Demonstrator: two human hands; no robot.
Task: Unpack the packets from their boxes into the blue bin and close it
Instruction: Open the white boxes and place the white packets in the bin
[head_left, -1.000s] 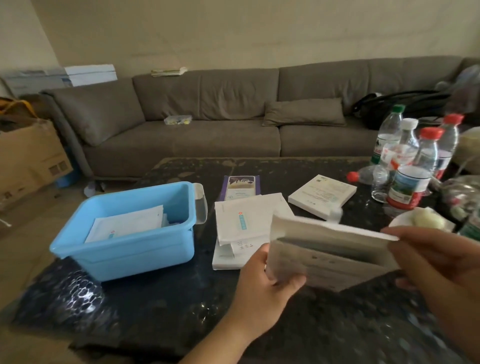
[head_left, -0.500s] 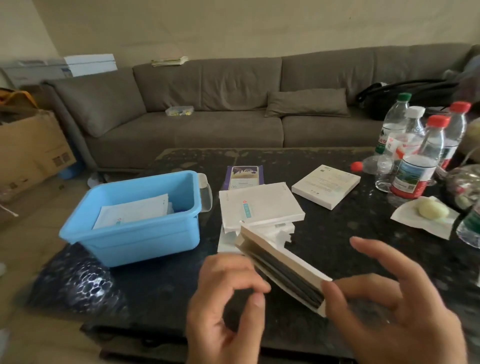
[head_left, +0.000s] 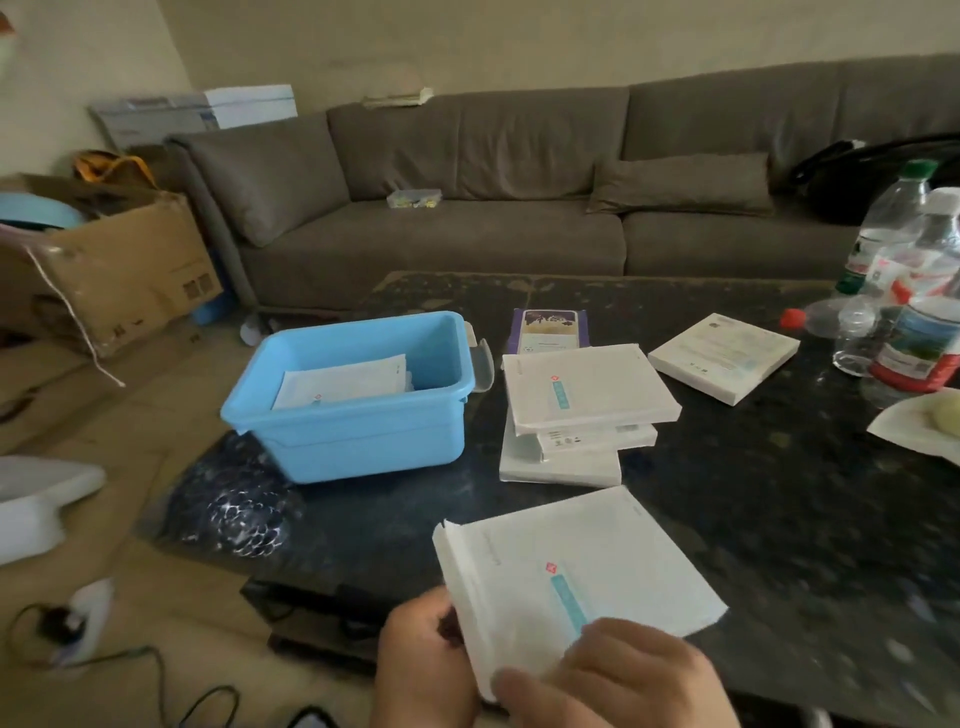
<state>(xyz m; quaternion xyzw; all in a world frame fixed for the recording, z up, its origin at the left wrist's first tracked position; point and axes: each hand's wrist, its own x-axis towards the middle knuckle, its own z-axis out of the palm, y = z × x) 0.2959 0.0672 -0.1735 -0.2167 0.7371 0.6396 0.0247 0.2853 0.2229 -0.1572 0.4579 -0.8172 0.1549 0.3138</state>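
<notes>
The left hand (head_left: 423, 660) and right hand (head_left: 618, 675) are both gripping a flat white box (head_left: 571, 577) low over the dark tabletop (head_left: 779, 519); beyond it, stacked boxes (head_left: 582, 410) are sitting beside the open blue bin (head_left: 358, 431), packets (head_left: 340, 387) lying inside.

Blue bin (head_left: 363, 441). White box (head_left: 571, 577) with teal stripe, red mark. Black speckled surface (head_left: 779, 519). Purple packet (head_left: 550, 332) at far edge. Grey-brown sofa (head_left: 493, 208). Red-capped bottles (head_left: 914, 332) at right edge.
</notes>
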